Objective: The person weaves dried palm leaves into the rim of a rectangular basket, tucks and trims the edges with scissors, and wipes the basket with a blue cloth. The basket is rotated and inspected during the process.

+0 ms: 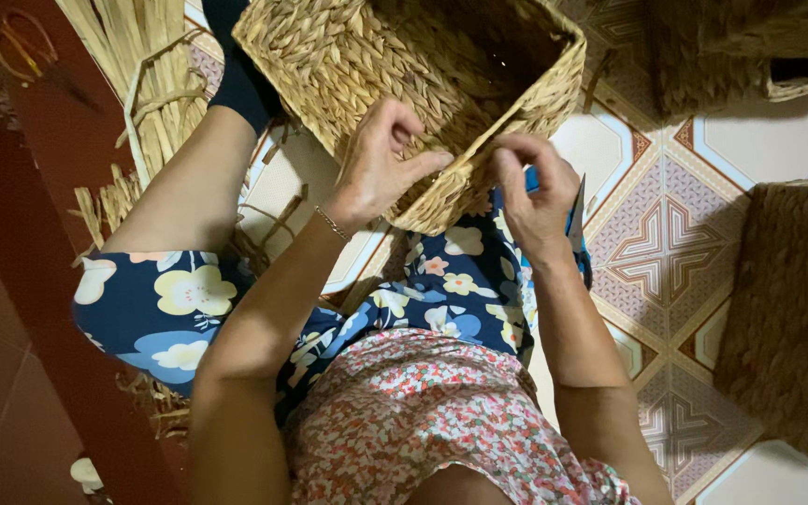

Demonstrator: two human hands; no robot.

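Note:
A square woven straw basket [404,65] rests tilted on my lap, its opening facing away to the upper right. My left hand [381,164] presses on the basket's near side, fingers pinched at the lower corner of the rim. My right hand [533,192] pinches the same corner from the right and holds a blue-handled tool, mostly hidden behind the fingers. Both hands meet at the rim corner [465,173].
A bundle of loose dried straw [147,75] lies on the left by my leg. Scissors with orange handles [25,47] lie on the red floor at top left. Other woven baskets stand at the top right [750,51] and right [792,309] on the patterned tiles.

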